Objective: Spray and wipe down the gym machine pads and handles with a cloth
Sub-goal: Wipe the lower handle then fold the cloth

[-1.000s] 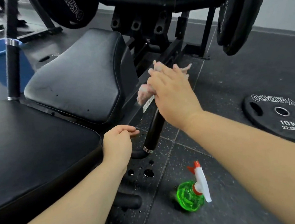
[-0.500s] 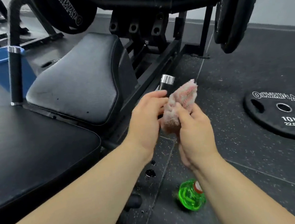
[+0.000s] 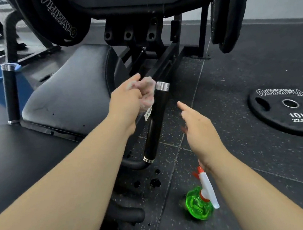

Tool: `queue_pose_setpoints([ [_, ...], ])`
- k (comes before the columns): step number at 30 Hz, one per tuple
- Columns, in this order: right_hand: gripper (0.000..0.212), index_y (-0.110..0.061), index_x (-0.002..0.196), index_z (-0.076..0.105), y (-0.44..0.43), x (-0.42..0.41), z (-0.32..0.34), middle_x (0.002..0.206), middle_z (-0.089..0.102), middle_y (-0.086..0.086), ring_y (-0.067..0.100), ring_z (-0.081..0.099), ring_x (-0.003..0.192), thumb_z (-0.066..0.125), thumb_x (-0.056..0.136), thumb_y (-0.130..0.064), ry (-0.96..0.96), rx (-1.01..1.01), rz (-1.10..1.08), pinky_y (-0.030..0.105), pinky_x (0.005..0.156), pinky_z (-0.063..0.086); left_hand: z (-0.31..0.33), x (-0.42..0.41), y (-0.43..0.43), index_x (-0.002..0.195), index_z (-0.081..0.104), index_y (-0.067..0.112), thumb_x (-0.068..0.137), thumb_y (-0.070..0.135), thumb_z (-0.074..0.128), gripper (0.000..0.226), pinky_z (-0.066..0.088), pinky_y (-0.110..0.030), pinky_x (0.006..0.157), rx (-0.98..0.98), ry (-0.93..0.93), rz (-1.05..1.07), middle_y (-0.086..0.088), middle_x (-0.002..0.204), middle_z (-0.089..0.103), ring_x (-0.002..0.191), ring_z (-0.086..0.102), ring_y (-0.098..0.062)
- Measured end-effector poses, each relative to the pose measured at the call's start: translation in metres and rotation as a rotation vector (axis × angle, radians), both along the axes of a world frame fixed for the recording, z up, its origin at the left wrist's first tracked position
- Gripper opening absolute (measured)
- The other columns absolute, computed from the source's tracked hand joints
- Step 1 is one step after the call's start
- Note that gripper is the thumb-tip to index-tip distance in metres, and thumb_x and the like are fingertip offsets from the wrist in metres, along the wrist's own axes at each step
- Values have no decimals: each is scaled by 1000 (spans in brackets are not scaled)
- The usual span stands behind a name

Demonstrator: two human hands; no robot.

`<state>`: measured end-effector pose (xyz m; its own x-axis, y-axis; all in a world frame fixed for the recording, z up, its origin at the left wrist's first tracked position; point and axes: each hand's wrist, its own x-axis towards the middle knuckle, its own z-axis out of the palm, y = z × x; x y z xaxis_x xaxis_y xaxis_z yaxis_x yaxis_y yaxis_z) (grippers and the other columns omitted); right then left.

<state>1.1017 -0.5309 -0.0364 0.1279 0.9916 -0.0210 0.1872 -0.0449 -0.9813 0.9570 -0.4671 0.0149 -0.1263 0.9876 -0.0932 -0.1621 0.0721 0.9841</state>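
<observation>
My left hand (image 3: 127, 100) grips bunched cloth (image 3: 146, 93), touching handle (image 3: 158, 121) just right of it. My right hand (image 3: 196, 124) empty, fingers loosely spread, spray bottle (image 3: 201, 200) below it.

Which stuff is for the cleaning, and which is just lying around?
For the job: fluffy pink cloth in the left hand, green spray bottle, black chrome-capped handle, black cushioned seat pad.
Lying about: black 10 kg weight plate, black plates hung on the machine.

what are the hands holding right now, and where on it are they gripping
The left hand grips the pink cloth, bunched in its fist, with a tagged end hanging out below, beside the handle. The right hand holds nothing.
</observation>
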Motion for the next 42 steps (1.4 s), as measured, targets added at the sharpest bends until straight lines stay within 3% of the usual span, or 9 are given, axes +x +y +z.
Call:
queue_pose_setpoints([
  [6,35,-44,133,52,1,-14,-30,141,46,-26,-2,41,134,43,103,-29,144,-64,157,35,119,30,-12,24,13,83,67,23,94,50,49,34,52,-34,69,-35,148,-214,0,72,66,61,61,-16],
  [11,38,-29,130,61,3,-18,-23,135,60,-12,4,57,122,40,103,-14,324,-93,119,29,101,50,-33,18,0,104,68,10,97,44,43,43,58,-42,87,34,278,-220,-1,82,77,77,72,-23],
  [17,31,-30,105,76,6,-15,-13,106,70,-13,-1,65,96,47,97,-21,175,-73,-36,13,67,48,-63,4,-11,52,51,29,92,42,43,42,44,-38,76,-134,366,-159,10,43,41,42,38,-9],
  [22,35,-34,105,73,0,-18,-25,104,68,-15,5,61,91,44,96,-17,175,-115,-107,20,70,50,-97,-14,-35,76,48,21,92,47,30,35,42,-11,59,-119,703,-202,7,54,52,54,53,-1],
  [29,28,-21,105,70,-12,-16,-44,93,71,-4,9,61,72,43,98,-14,234,-271,-154,25,65,52,-104,-36,-72,122,59,30,91,50,55,37,44,-30,83,45,1248,-204,10,100,67,96,62,-20],
  [33,41,-16,121,63,-21,-1,-46,103,75,8,22,71,86,47,97,-45,625,-638,225,36,76,57,-73,-30,-72,124,53,40,93,40,58,31,43,-18,83,345,914,37,23,97,66,93,64,-4],
  [36,56,-30,142,50,-23,0,-34,140,57,9,31,55,127,42,95,-60,1021,-482,462,49,106,45,-52,8,-67,116,52,52,97,46,47,21,41,-16,99,280,469,-86,36,104,64,110,56,13],
  [38,50,-26,134,60,-22,-6,-20,138,60,6,24,56,126,42,96,-54,1101,-376,440,47,107,44,-52,26,-68,131,45,53,94,59,29,41,13,-35,123,317,529,-228,32,137,48,141,25,10],
  [42,27,-15,119,68,-13,-1,-12,109,73,8,14,69,90,50,98,-17,833,-213,278,30,77,60,-51,15,-55,152,11,44,95,54,10,58,-22,-34,117,263,772,-362,22,162,1,142,-17,11],
])
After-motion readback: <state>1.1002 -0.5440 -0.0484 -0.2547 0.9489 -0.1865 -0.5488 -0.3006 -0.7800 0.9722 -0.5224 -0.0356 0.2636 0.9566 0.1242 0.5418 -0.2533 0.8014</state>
